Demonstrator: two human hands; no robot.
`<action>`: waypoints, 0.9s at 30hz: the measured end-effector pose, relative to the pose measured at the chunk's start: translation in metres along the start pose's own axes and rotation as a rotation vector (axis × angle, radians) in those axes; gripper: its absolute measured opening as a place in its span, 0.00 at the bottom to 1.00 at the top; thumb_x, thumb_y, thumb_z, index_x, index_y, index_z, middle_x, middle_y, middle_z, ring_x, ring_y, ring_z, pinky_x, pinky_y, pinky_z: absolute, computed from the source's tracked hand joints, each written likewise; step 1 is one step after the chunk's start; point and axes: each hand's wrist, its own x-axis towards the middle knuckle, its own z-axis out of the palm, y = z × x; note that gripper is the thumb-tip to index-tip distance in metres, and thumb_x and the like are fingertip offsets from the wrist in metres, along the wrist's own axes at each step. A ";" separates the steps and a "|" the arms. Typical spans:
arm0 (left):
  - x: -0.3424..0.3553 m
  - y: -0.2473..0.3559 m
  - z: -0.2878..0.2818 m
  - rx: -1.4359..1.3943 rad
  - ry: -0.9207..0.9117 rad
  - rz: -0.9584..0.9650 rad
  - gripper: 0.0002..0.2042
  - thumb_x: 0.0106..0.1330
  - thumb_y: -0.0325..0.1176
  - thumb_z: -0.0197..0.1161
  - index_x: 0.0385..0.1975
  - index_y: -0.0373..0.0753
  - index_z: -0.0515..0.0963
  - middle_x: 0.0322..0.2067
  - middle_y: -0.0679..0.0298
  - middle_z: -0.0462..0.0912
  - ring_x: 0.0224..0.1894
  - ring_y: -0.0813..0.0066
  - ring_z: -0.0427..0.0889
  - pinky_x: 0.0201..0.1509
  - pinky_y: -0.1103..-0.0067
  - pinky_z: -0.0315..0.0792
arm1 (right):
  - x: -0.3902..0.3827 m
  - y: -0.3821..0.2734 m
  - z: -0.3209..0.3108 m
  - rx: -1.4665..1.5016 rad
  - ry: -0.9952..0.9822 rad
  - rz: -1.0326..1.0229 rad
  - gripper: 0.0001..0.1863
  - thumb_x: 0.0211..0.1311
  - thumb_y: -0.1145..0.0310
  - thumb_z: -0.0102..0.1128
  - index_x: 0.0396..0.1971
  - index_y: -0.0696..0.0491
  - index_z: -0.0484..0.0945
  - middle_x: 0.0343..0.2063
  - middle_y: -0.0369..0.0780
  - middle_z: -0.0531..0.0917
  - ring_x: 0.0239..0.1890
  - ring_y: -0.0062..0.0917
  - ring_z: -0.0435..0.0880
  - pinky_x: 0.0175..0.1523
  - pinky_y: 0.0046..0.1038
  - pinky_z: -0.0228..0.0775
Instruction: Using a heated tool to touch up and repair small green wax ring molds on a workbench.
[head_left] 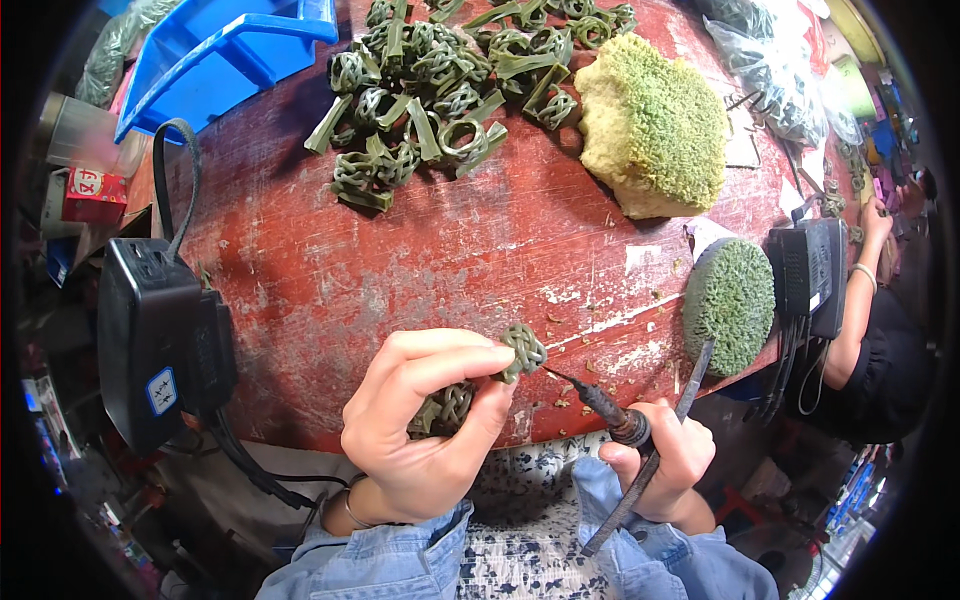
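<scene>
Far side: I see the knot pile (440, 85) on the table (400, 260) — sponge (655, 125) to its right.
Left edge: power box (150, 340).

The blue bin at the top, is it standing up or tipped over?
Tipped. The blue plastic bin leans at a slant beside the red table, its open side facing the pile of green woven knots.

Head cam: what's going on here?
A person at a worn red table pinches a green woven knot in the left hand, with more knots tucked in its palm. The right hand holds a soldering-iron-like tool plus a flat metal blade, the tool's tip right at the knot. A pile of finished knots and two green sponges lie further back. Another person's arm shows at the right edge.
</scene>
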 end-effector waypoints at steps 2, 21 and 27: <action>0.000 -0.001 0.000 0.015 -0.003 0.013 0.11 0.42 0.15 0.62 0.27 0.33 0.76 0.28 0.58 0.77 0.31 0.71 0.78 0.34 0.81 0.72 | 0.002 -0.001 -0.001 -0.004 -0.009 -0.002 0.24 0.39 0.51 0.66 0.21 0.59 0.74 0.10 0.35 0.69 0.10 0.25 0.70 0.15 0.22 0.61; 0.000 -0.002 0.001 0.021 -0.006 0.011 0.11 0.41 0.15 0.61 0.27 0.34 0.77 0.29 0.58 0.77 0.31 0.71 0.78 0.35 0.81 0.72 | 0.003 -0.002 0.001 -0.020 -0.027 0.011 0.23 0.36 0.53 0.69 0.20 0.60 0.73 0.09 0.36 0.67 0.09 0.25 0.69 0.15 0.22 0.61; 0.001 -0.001 0.000 -0.007 -0.017 -0.005 0.11 0.42 0.15 0.61 0.27 0.33 0.77 0.29 0.58 0.77 0.31 0.71 0.78 0.35 0.81 0.72 | 0.003 -0.003 0.001 -0.035 -0.036 0.016 0.24 0.38 0.52 0.67 0.21 0.59 0.73 0.09 0.35 0.68 0.09 0.25 0.69 0.15 0.22 0.61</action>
